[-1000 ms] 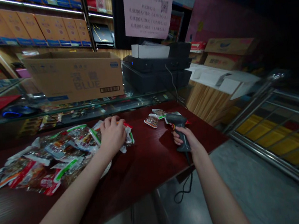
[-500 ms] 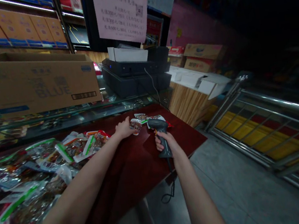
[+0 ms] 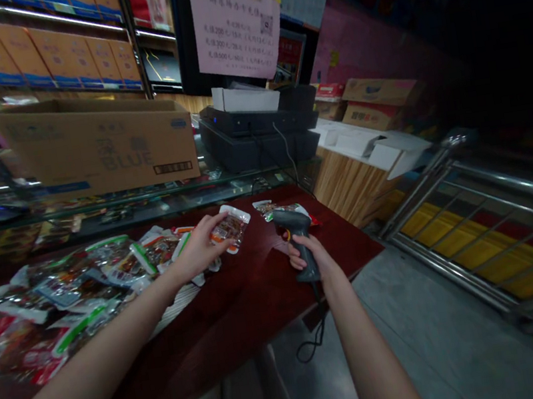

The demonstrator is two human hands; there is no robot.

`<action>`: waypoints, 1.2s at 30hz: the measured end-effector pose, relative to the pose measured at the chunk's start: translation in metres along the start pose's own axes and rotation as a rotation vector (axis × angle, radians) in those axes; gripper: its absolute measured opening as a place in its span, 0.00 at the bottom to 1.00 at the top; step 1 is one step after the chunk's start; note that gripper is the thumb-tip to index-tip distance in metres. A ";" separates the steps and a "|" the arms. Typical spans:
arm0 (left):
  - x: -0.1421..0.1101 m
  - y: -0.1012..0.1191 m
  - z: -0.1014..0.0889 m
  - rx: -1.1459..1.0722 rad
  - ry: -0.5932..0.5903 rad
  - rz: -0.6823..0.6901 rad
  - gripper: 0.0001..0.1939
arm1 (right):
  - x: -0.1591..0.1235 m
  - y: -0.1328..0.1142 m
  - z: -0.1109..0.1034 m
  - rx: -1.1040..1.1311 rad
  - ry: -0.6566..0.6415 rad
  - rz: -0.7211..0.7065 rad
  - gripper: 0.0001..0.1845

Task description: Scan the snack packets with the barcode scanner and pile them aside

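My left hand (image 3: pixel 200 247) grips a clear snack packet (image 3: pixel 233 227) with an orange stripe by its near side, fingers along the top edge and thumb along the bottom. What is inside looks brown. My right hand (image 3: pixel 309 253) is wrapped round the handle of a dark grey barcode scanner (image 3: pixel 293 220), whose head points left toward that packet. Behind the scanner head lie a few more packets (image 3: pixel 268 208), partly hidden by it. A heap of similar snack packets (image 3: pixel 91 274) with green, orange and red edges spreads under and beyond my left forearm.
All this lies on a dark red tabletop (image 3: pixel 261 295). A cardboard box (image 3: pixel 132 150) and a black cash drawer (image 3: pixel 258 143) stand behind it on a glass counter. The scanner's cable (image 3: pixel 315 347) hangs off the front edge. A metal railing (image 3: pixel 436 247) runs along the right.
My left hand has moved left, away from the packets behind the scanner, and the orange-striped packet now shows plainly in its fingers. My right hand keeps the scanner. The view has turned slightly left.
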State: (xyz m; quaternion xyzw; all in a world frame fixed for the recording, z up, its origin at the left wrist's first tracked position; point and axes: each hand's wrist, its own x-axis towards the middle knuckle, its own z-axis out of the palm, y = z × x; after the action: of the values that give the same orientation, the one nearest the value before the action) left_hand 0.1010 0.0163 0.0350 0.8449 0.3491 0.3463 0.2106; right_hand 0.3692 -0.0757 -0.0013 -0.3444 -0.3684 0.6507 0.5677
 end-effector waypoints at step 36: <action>-0.052 -0.019 -0.015 0.185 0.134 -0.112 0.24 | 0.025 -0.013 0.049 -0.388 0.145 -0.112 0.14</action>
State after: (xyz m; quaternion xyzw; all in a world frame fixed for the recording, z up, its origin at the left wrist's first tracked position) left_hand 0.0548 -0.0076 0.0108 0.8148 0.4396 0.3559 0.1270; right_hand 0.3305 -0.0540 0.0335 -0.4724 -0.4635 0.5085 0.5509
